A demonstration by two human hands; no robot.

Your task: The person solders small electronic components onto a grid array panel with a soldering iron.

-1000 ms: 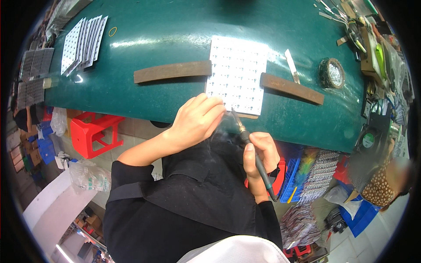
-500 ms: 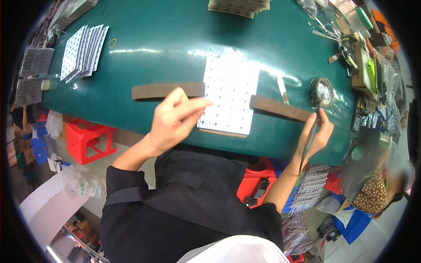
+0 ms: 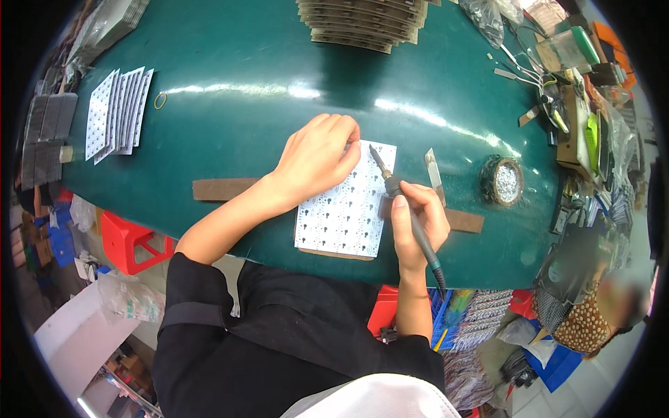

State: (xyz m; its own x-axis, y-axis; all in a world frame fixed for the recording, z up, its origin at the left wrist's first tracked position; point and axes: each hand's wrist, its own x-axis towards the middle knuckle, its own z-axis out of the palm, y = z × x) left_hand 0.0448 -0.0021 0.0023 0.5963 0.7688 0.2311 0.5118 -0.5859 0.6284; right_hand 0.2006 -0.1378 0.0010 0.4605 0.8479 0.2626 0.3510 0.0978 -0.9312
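Observation:
A white circuit-board panel (image 3: 338,226) with rows of small dark marks lies in front of me on the green table. My right hand (image 3: 424,219) is closed round the dark handle of a soldering iron (image 3: 422,242). The iron's tip is at the panel's far right corner; whether it touches cannot be told. Over the panel's far left part lies my left hand (image 3: 317,157), its fingers bent and pressed together near the far edge. Whatever they pinch is hidden. Brown strips (image 3: 224,189) (image 3: 465,221) lie to either side of the panel, the right one partly behind my right hand.
A round tin (image 3: 506,182) of silvery material and a pale flat blade-like piece (image 3: 433,173) lie to the right. Boards stand fanned at left (image 3: 118,115) and stacked at the far edge (image 3: 362,24). Tools and cables crowd the right side, near another person (image 3: 592,313).
My right hand has brought the soldering iron from beside the tin leftward to the panel. My left hand has moved from the panel's left side to its far edge. The view has shifted.

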